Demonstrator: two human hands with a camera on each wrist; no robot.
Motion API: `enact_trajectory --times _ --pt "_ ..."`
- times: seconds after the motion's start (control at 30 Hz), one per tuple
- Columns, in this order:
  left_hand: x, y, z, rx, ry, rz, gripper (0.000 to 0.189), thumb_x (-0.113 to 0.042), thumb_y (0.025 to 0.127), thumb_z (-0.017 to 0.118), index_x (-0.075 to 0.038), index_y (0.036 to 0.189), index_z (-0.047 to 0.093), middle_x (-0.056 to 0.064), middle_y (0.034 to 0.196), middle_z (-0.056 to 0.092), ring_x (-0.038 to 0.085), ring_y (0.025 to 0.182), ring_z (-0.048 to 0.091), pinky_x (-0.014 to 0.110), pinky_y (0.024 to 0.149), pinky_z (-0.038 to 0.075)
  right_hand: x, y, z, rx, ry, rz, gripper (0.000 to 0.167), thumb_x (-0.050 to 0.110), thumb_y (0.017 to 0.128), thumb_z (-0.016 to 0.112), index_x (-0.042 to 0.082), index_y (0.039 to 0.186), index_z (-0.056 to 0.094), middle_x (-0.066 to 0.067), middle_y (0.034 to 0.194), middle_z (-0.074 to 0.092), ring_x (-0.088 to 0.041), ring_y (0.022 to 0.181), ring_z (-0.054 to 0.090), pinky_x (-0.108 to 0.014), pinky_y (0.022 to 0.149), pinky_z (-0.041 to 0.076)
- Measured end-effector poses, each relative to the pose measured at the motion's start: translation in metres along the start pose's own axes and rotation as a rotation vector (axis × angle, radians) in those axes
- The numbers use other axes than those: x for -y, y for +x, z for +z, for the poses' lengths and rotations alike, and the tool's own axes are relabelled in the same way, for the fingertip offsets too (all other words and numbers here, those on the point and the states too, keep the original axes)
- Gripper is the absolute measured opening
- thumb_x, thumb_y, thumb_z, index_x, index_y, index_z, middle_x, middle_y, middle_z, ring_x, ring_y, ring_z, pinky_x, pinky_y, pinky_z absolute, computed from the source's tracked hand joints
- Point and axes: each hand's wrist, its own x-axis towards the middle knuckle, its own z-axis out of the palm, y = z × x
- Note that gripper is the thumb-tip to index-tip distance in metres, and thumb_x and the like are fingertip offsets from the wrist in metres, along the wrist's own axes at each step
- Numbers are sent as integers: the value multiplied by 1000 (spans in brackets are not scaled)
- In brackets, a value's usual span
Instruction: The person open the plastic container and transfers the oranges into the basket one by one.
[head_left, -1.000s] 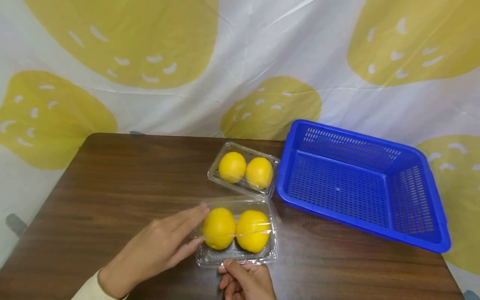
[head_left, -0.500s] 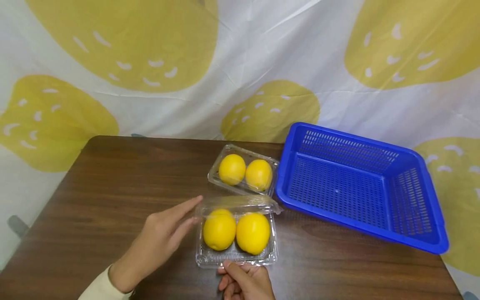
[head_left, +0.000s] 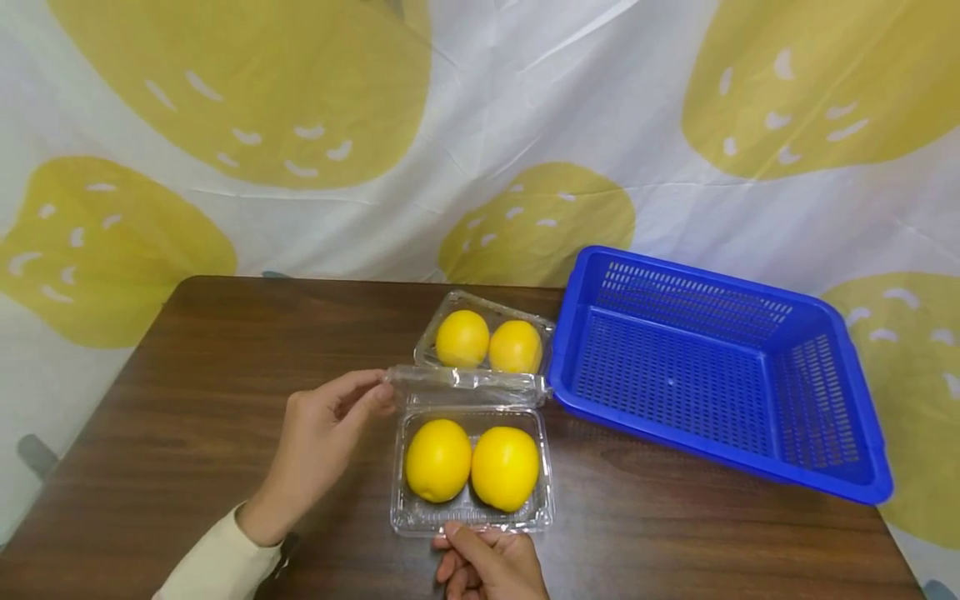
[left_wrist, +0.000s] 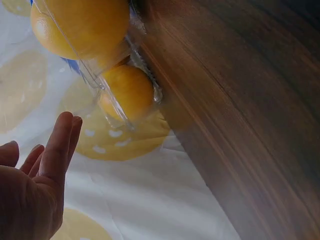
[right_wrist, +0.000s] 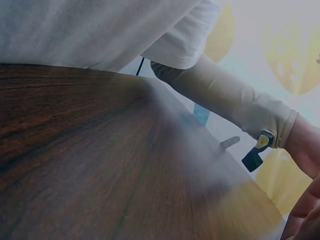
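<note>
A clear plastic clamshell container (head_left: 472,521) stands on the table with its lid (head_left: 468,387) raised and tipped back. Two round yellow fruits, one on the left (head_left: 438,460) and one on the right (head_left: 506,468), sit side by side in its base. My right hand (head_left: 495,562) pinches the front rim, thumb on top and fingers curled below. At the lid's left edge is my left hand (head_left: 326,425), its fingertips right at the plastic. In the left wrist view the left hand's fingers (left_wrist: 56,150) are extended. The right wrist view barely shows the right hand (right_wrist: 302,215).
Behind lies a second clear container (head_left: 427,350) with two more yellow fruits, partly overlapped by the raised lid. A blue perforated basket (head_left: 712,450) stands on the right of the brown wooden table (head_left: 247,375). A patterned white and yellow cloth (head_left: 315,225) hangs behind the table.
The lid has swung from lying low over the fruits to standing up and back. My left hand has moved up and away with it. My right hand stays at the front rim.
</note>
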Motion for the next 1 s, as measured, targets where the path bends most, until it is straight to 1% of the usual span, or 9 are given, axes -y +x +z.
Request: enact_trajectory --times 0.07,0.17,0.33,0.43,0.57,0.67,0.77,0.83,1.0 --pt "1 2 1 -2 -60 -40 18 1 102 75 6 118 80 17 107 83 24 85 83 28 79 67 0 0 0 1 0 3 42 27 106 71 -15 109 78 -2 70 73 -5 52 62 -16 50 54" --pt "4 6 1 3 -117 -77 17 2 102 73 8 118 79 19 111 82 26 86 83 35 77 68 1 -1 0 2 1 3 44 27 106 72 -16 110 77 -2 71 74 -4 52 62 -16 50 54" --pt "8 13 3 17 -201 -140 17 3 105 70 12 117 77 25 112 81 32 94 83 37 77 69 1 -1 1 -2 4 3 45 28 104 73 -16 110 77 -2 70 74 -4 52 62 -16 50 53" --pt "10 18 4 17 -230 -200 18 2 106 69 14 117 76 28 111 80 31 93 83 39 77 69 1 -1 1 -8 2 6 44 28 104 73 -16 109 78 -2 70 74 -4 52 62 -16 50 53" --pt "15 21 6 19 -200 -278 16 0 106 70 12 114 77 28 108 80 24 82 82 42 75 69 0 -1 1 -9 0 8 43 27 103 74 -16 108 79 -3 70 74 -4 52 63 -15 50 54" --pt "17 22 9 44 -159 -300 16 -1 107 69 9 114 78 25 107 81 20 78 80 40 74 69 0 -1 0 -11 6 10 41 26 102 74 -15 107 79 -3 69 74 -4 52 63 -15 51 54" --pt "18 22 12 74 -143 -298 16 -1 108 67 9 115 78 24 108 81 20 80 80 36 75 69 -1 -1 0 -16 8 13 40 27 102 75 -13 106 80 -3 69 74 -5 52 63 -15 51 53" --pt "19 22 14 85 -148 -300 17 0 108 66 9 117 77 24 109 81 21 82 80 36 75 69 -1 -1 0 -17 7 15 40 27 102 75 -12 105 81 -3 70 73 -5 52 63 -15 51 53" --pt "19 20 15 92 -178 -340 18 4 108 63 11 120 74 27 112 80 27 87 81 35 77 69 0 -2 -1 -15 8 16 41 27 103 74 -13 106 80 -4 70 74 -5 53 63 -15 51 54"
